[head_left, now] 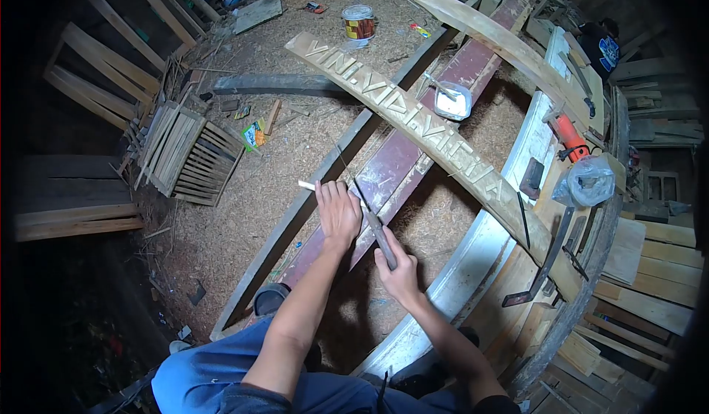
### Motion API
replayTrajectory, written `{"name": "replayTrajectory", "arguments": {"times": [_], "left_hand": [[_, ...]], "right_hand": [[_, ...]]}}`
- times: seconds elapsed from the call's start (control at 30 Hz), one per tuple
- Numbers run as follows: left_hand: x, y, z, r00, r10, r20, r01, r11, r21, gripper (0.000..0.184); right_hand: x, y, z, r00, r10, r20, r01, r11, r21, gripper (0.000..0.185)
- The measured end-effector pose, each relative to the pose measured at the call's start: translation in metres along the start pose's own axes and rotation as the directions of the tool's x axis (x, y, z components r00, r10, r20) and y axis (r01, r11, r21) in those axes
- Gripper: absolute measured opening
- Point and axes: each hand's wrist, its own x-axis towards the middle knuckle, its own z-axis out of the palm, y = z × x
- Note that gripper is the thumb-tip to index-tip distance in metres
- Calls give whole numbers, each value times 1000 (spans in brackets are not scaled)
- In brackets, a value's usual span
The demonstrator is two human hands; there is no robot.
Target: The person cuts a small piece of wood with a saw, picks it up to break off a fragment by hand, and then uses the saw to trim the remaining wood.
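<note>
My left hand (340, 213) is closed over a thin pale wood strip (306, 185), whose end sticks out to the left. My right hand (399, 270) is wrapped round the wooden handle of a saw (377, 233). The saw's thin dark blade runs up and left, close beside my left hand. Both hands are above a maroon board (391, 164). Beyond them a long curved plank (399, 115) with raised wooden letters lies across the beams. A white tub (452, 102) with white paste and a stick stands behind the plank.
On the right are a red power tool (567, 135), a plastic bag (591, 181) and a metal square (543, 274). A slatted wooden piece (193, 152) is at left. A paint bucket (359, 24) stands at the back. Another person (600, 45) is at the upper right.
</note>
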Motion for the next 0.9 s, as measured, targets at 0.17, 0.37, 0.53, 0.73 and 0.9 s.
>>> {"name": "replayTrajectory", "arguments": {"times": [0.17, 0.37, 0.53, 0.73, 0.9], "left_hand": [[-2, 0, 5, 999, 36, -17, -36, 999, 7, 26], [-1, 1, 2, 999, 32, 7, -32, 999, -8, 30], [-1, 2, 1, 1000, 22, 7, -22, 1000, -8, 32], [-2, 2, 0, 1000, 2, 31, -1, 1000, -21, 35], [-1, 3, 2, 999, -28, 43, 28, 1000, -9, 34]], "right_hand": [[-15, 5, -21, 997, -10, 82, 14, 999, -46, 54], [1, -1, -2, 995, 9, 96, -9, 1000, 7, 61], [11, -9, -14, 992, -20, 123, 23, 1000, -21, 61], [9, -13, -10, 994, 33, 100, -32, 999, -7, 54], [17, -9, -10, 997, 44, 67, -39, 997, -61, 50]]}}
